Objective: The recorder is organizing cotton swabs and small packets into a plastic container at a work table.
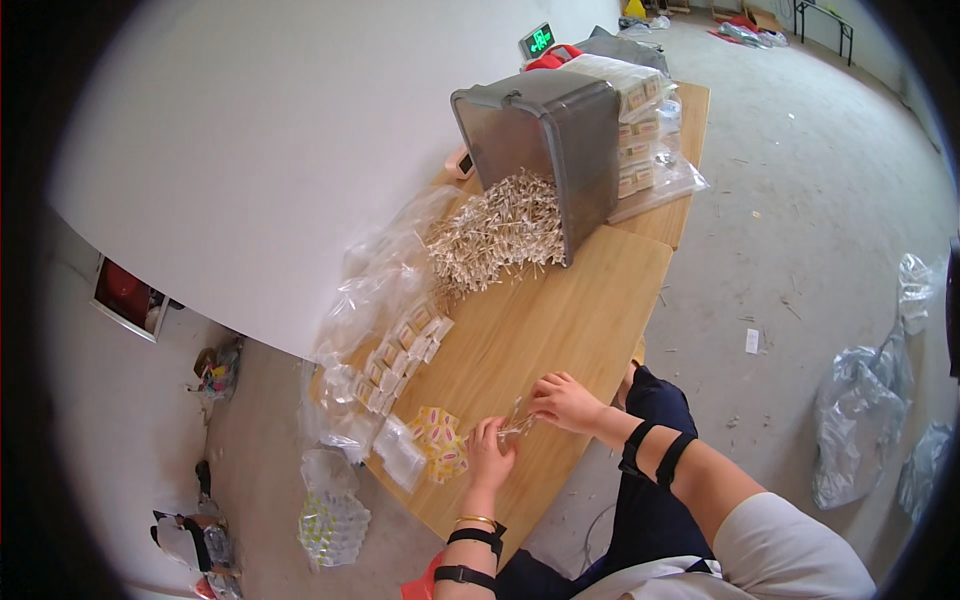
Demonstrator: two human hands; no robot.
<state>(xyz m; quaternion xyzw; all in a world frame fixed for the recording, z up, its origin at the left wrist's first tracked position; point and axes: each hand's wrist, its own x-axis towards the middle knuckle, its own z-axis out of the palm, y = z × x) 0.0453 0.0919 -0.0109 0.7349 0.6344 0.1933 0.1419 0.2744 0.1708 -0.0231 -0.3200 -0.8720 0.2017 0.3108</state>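
Note:
Over the near part of the wooden table, my two hands face each other with a few cotton swabs [517, 421] between them. My left hand [489, 455] is closed around some of the swabs, its fingers curled. My right hand [565, 402] pinches swabs at the other side, with a few thin sticks poking up at an angle. Just left of my left hand lies a spread of small yellow-and-white printed cards [440, 443]. Beside the cards is a stack of clear plastic bags [400, 452]. Exactly how many swabs each hand holds is too small to tell.
A grey plastic bin [590, 150] lies on its side, a large heap of cotton swabs [500, 235] spilling from it. Small filled packs [400, 360] line the table's left edge beside crumpled clear plastic [350, 330]. Bagged packs [640, 150] stand behind the bin.

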